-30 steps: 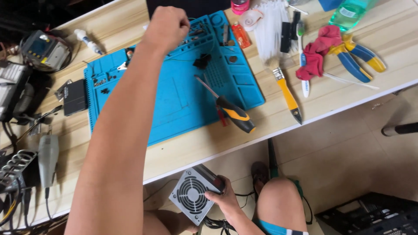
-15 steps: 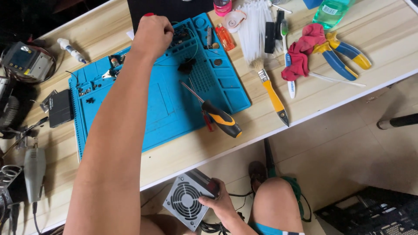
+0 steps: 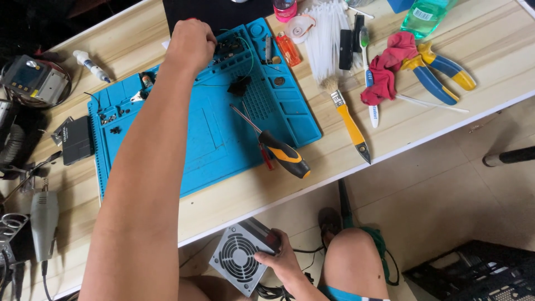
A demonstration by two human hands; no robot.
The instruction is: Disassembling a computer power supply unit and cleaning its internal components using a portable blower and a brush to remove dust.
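My left hand (image 3: 192, 43) reaches across the blue work mat (image 3: 212, 139) to its far edge. Its fingers are curled over the small compartments there, and whatever they pinch is hidden. A black-and-orange screwdriver (image 3: 276, 149) lies on the mat's right part, and next to it is a thinner red-handled one (image 3: 266, 156). Below the table edge, my right hand (image 3: 281, 262) grips a grey power supply box with a round fan grille (image 3: 237, 259), held beside my knee (image 3: 351, 251).
On the wooden table (image 3: 390, 134) right of the mat lie a yellow-handled brush (image 3: 348, 120), blue-and-yellow pliers (image 3: 440, 72), a red rag (image 3: 390, 61), white cable ties (image 3: 323, 39) and a toothbrush (image 3: 369, 78). To the left are a black box (image 3: 75, 139), a small meter (image 3: 33, 81) and a grey rotary tool (image 3: 43, 214).
The view has shifted a little. My left hand stays curled at the mat's far edge, and my right hand keeps hold of the fan box under the table.
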